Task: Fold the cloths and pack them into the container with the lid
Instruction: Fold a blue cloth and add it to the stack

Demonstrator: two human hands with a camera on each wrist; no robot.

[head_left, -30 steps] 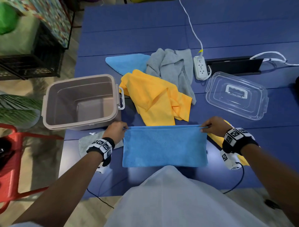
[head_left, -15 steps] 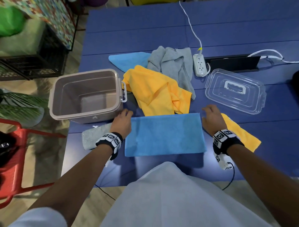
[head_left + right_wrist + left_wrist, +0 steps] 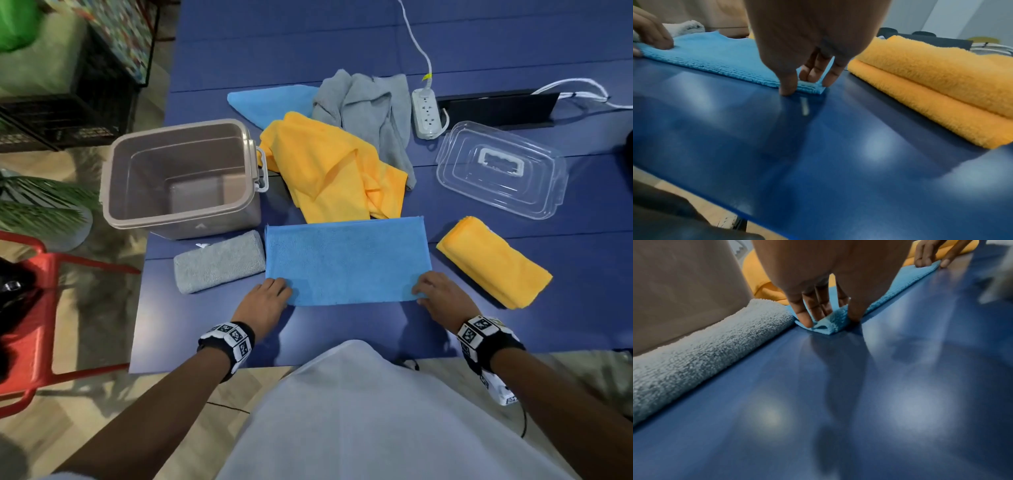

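A blue cloth (image 3: 346, 260), folded into a flat rectangle, lies on the blue table (image 3: 342, 329) in front of me. My left hand (image 3: 281, 291) pinches its near-left corner (image 3: 830, 327), which is lifted slightly between thumb and fingers (image 3: 805, 319). At the near-right corner, my right hand (image 3: 423, 294) has its thumb at the cloth's edge and its fingers (image 3: 813, 73) on top. The taupe container (image 3: 113, 192) stands uncovered at the left. Its clear lid (image 3: 500, 168) lies at the right.
A folded grey cloth (image 3: 219, 262) lies left of the blue one and a folded yellow cloth (image 3: 493, 262) right of it. Unfolded yellow (image 3: 335, 168), grey (image 3: 370, 106) and blue (image 3: 270, 102) cloths are heaped behind. A white power strip (image 3: 426, 113) sits near the lid.
Both hands laid the cloth's far edge down, let go of it and drew back to the near corners, which they now pinch.
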